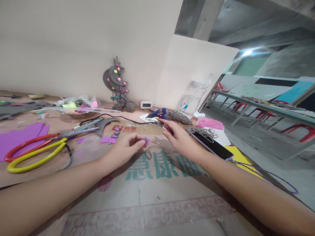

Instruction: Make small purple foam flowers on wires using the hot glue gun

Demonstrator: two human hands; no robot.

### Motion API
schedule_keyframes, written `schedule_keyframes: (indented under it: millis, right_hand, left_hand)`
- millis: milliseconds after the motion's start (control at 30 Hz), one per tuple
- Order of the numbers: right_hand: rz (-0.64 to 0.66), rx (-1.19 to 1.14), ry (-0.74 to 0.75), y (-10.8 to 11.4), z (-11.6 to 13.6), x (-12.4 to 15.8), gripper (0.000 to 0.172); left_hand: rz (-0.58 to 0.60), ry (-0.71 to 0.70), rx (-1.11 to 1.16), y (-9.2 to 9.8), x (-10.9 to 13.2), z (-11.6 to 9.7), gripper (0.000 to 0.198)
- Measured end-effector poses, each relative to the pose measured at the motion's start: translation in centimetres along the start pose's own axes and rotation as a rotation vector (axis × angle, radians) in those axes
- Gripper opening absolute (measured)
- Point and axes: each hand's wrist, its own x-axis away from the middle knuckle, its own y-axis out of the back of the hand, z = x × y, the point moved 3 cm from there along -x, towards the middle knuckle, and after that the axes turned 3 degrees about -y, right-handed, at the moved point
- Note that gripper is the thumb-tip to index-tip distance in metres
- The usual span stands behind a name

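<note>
My left hand [128, 146] rests on the cardboard-covered table [157, 196] and pinches a small purple foam flower [146, 141] between thumb and fingers. My right hand [178, 136] hovers just to its right, fingers curled near the tip of a blue glue gun [158, 114], which lies on the table behind it. Whether the right hand holds anything is unclear. More purple foam cut-outs [109, 139] lie left of my left hand.
Scissors with red and yellow handles [36, 150] and purple foam sheets [19, 137] lie at left. A phone [213, 146], grey twine [179, 117], pink foam [210, 124] and a plastic jar [194, 98] sit right. A grey decorated foam ornament [116, 83] stands by the wall.
</note>
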Motion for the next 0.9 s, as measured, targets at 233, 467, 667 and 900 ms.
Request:
schedule_keyframes:
  millis: [233,467,667,900]
  right_hand:
    - [0.136,0.166,0.086,0.2,-3.2,-1.7,0.034]
    - [0.094,0.147,0.044,-0.4,-4.5,-1.4,0.03]
    - [0.632,-0.57,-0.093,0.3,-0.1,-0.2,0.048]
    - [1.1,-0.889,-0.121,-1.5,3.2,5.2,0.053]
  left_hand:
    - [0.012,0.049,-0.109,0.1,0.2,-0.4,0.024]
    - [0.013,-0.016,-0.062,0.0,0.2,-0.4,0.022]
    - [0.193,-0.057,-0.221,-0.8,0.8,-0.8,0.024]
    - [0.047,-0.044,-0.332,0.1,0.1,-0.1,0.027]
